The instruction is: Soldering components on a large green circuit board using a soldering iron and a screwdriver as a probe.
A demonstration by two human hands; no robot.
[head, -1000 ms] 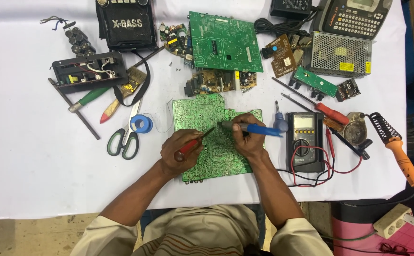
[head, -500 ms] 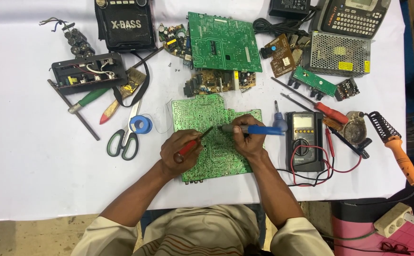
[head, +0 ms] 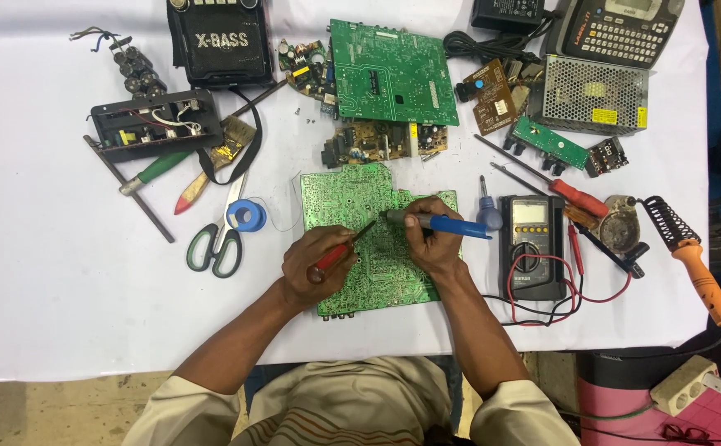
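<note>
On the left of the white-covered worktable (head: 63, 314) lie a black open casing with loose wires (head: 154, 124), a green-handled screwdriver (head: 162, 168), a pair of green-handled steel scissors (head: 220, 239) and a small blue roll of tape (head: 247, 216), all well apart from the hands. In the middle, flat on the table with its solder side up, lies the large green printed circuit board (head: 352, 215), and both hands rest on it. The left hand (head: 315, 264) is clenched around a red-handled probe (head: 331, 254) whose dark tip slants up and to the right onto the board. The right hand (head: 430, 239) grips a blue-handled tool with a grey tip (head: 439, 223), lying nearly level with its tip pointing left, close to the red probe's tip; whether the two tips touch the same spot is too small to tell. Judged from this, the work on the board is in mid-course: both tips are at the solder side, and nothing shows a finished joint or a removed part. To the right, a black digital multimeter (head: 532, 248) sits just beside the board with red and black leads (head: 600, 289) looping around it, and farther right an orange-handled soldering iron (head: 699, 264) lies unheld near the table's edge.
</note>
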